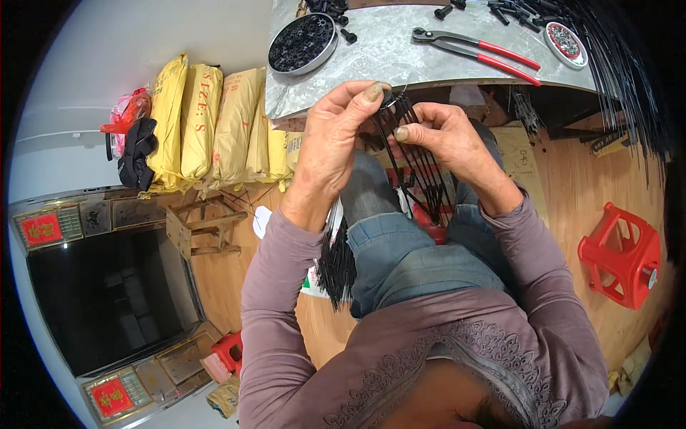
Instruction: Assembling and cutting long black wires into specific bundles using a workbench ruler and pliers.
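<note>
Above my lap I hold an umbrella frame (434,187), a bundle of thin black ribs drawn together at a small black hub near its top. My left hand (329,136) pinches the hub end between thumb and forefinger. Lower down on the right side, my right hand (451,141) has its thumb and fingers closed around some of the ribs. A thin bright wire tip stands up beside the hub. The ribs' lower ends run down between my knees, and my fingers partly hide the joint.
Ahead, the grey tabletop (386,50) bears a round dish (334,51) of black parts, red-handled pincers (509,55) and a small dish (584,60) of metal bits. Long black rods (623,79) overhang its right end. Yellow sacks (200,121), a wooden stool (187,237) and a red stool (620,254) stand around.
</note>
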Available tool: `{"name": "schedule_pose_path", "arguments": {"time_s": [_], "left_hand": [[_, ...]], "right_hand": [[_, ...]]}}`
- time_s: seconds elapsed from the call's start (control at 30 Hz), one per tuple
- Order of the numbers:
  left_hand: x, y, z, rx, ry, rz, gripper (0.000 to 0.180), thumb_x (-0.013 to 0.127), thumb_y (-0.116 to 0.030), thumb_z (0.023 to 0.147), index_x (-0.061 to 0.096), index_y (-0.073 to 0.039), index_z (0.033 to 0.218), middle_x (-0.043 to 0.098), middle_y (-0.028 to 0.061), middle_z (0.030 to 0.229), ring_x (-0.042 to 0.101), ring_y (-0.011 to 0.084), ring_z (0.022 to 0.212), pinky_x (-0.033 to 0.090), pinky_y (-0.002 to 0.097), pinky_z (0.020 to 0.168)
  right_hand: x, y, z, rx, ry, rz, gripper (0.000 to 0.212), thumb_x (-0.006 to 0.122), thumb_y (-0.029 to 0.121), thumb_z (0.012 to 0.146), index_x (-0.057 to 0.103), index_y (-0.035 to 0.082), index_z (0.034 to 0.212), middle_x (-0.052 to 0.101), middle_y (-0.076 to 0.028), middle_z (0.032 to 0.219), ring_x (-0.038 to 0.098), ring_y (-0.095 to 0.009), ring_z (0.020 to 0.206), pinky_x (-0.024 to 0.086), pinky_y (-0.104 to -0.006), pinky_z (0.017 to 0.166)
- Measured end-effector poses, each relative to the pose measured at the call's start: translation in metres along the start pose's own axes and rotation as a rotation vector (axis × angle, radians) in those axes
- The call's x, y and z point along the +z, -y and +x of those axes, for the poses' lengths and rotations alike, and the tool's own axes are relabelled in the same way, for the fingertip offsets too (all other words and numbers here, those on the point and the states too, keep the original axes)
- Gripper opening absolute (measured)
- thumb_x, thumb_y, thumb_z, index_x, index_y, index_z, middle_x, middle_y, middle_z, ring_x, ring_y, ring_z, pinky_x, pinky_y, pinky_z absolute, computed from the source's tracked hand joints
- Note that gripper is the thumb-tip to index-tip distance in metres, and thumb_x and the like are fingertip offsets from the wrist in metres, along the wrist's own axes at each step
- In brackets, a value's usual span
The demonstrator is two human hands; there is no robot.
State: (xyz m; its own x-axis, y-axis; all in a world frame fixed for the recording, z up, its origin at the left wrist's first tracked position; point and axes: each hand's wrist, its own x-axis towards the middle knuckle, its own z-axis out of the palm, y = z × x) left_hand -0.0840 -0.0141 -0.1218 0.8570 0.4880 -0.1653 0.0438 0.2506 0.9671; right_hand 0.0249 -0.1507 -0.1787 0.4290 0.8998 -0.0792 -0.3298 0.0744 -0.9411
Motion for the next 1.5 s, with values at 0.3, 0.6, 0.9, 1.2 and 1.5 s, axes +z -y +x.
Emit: {"name": "schedule_pose_path", "arguments": {"time_s": [0.3,0.6,0.9,1.2,1.5], "left_hand": [[0.015,0.008,-0.012,0.152,-0.023,-0.037,0.029,0.066,-0.020,0.090,0.064,-0.001,0.112,0.066,0.0033,0.092,0.057,0.0069,0.078,0.044,0.0212,0.068],[0.016,0.015,-0.013,0.302,-0.135,0.049,0.024,0.069,-0.013,0.087,0.067,-0.004,0.109,0.064,-0.0022,0.087,0.049,0.0027,0.068,0.040,0.0169,0.061],[0.027,0.022,-0.017,0.288,-0.197,0.044,0.024,0.071,-0.014,0.085,0.068,-0.003,0.106,0.064,-0.0017,0.084,0.049,0.0028,0.066,0.040,0.0172,0.060],[0.024,0.020,-0.018,0.188,0.041,-0.098,0.029,0.068,-0.021,0.088,0.066,-0.003,0.111,0.063,-0.0033,0.088,0.049,0.0036,0.073,0.041,0.0172,0.067],[0.027,0.028,-0.015,0.102,0.254,-0.210,0.037,0.059,-0.029,0.094,0.062,0.000,0.117,0.061,-0.0027,0.092,0.049,0.0033,0.079,0.041,0.0185,0.071]], "right_hand": [[0.001,0.008,-0.002,-0.004,0.010,-0.032,0.017,0.065,0.017,0.090,0.065,0.000,0.094,0.068,-0.004,0.079,0.060,-0.007,0.069,0.050,-0.0215,0.062],[0.011,0.008,-0.014,-0.163,-0.132,-0.274,0.020,0.061,0.021,0.093,0.063,0.002,0.089,0.054,0.003,0.067,0.048,-0.004,0.062,0.040,-0.0212,0.055],[0.005,0.013,-0.018,-0.247,-0.139,-0.482,0.022,0.064,0.021,0.090,0.063,0.001,0.083,0.053,0.004,0.065,0.045,-0.003,0.062,0.038,-0.0230,0.052],[-0.021,0.014,-0.014,0.025,0.095,-0.140,0.021,0.072,0.025,0.083,0.060,0.009,0.076,0.052,0.007,0.066,0.045,-0.003,0.057,0.038,-0.0195,0.052],[-0.025,0.010,-0.007,0.067,0.198,-0.118,0.027,0.074,0.026,0.082,0.055,0.010,0.070,0.050,0.008,0.063,0.046,-0.002,0.057,0.039,-0.0185,0.053]]}}
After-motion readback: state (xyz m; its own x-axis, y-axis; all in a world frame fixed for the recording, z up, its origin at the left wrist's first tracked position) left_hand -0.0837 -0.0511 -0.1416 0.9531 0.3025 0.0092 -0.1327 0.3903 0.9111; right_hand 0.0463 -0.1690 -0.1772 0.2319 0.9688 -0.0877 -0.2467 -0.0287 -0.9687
